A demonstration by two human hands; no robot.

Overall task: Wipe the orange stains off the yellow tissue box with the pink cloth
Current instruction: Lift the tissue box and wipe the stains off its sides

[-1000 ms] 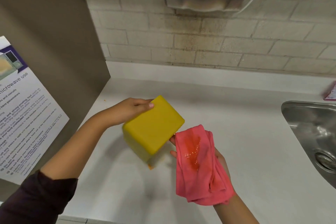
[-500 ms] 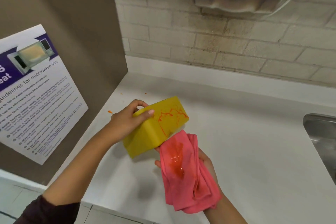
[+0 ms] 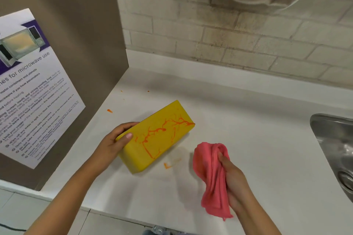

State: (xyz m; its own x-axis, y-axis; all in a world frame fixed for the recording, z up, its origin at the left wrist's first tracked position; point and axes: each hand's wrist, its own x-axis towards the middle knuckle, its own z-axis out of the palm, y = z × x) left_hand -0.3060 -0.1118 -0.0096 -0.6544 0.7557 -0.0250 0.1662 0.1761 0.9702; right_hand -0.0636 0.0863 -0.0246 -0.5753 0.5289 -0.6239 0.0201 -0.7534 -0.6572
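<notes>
White desk (image 3: 238, 120) by the sink, left hand (image 3: 112, 144) fingers clamped on the tilted yellow tissue box (image 3: 156, 137), orange stains (image 3: 162, 131) still wet-looking. Right hand (image 3: 232, 179) grips the pink cloth (image 3: 208, 170) just right of it. Risk: smearing with the cloth's dirty patch, or dripping onto the desk.

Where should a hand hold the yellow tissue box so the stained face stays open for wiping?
Hold the yellow tissue box at its near-left end, as the left hand does: the orange stains cross its up-turned face, so an end grip probably keeps them clear.
</notes>
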